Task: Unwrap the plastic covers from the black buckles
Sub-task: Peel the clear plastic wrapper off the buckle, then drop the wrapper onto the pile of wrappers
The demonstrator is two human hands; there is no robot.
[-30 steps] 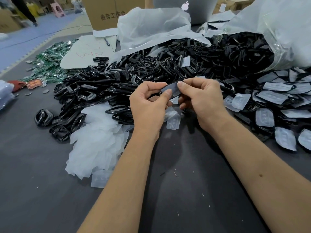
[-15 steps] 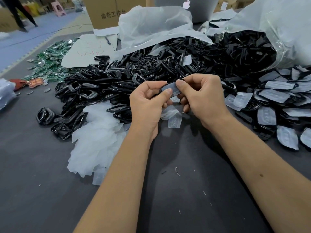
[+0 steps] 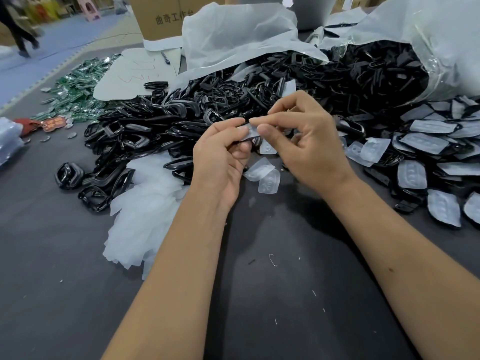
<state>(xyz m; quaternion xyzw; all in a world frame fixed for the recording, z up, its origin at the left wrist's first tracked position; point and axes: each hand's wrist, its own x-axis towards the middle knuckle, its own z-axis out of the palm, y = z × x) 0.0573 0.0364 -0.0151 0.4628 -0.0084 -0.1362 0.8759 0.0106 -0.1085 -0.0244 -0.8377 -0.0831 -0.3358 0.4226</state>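
Since the earlier frame, right hand [image 3: 309,149] has risen, its fingers [image 3: 262,120] pinching the plastic cover [image 3: 250,133]. Left hand [image 3: 220,157] fingers clamp the black buckle [image 3: 255,141] above the counter [image 3: 285,294]. Risk: thin film tears, or the buckle slips into the pile [image 3: 181,118] beyond.

Single head cam, wide-angle, looking forward and down.
Close over both forearms; dark worktop [image 3: 65,294] fills the lower frame, buckle heap [image 3: 233,100] mid-frame, cardboard box [image 3: 161,16] and floor at the top edge.
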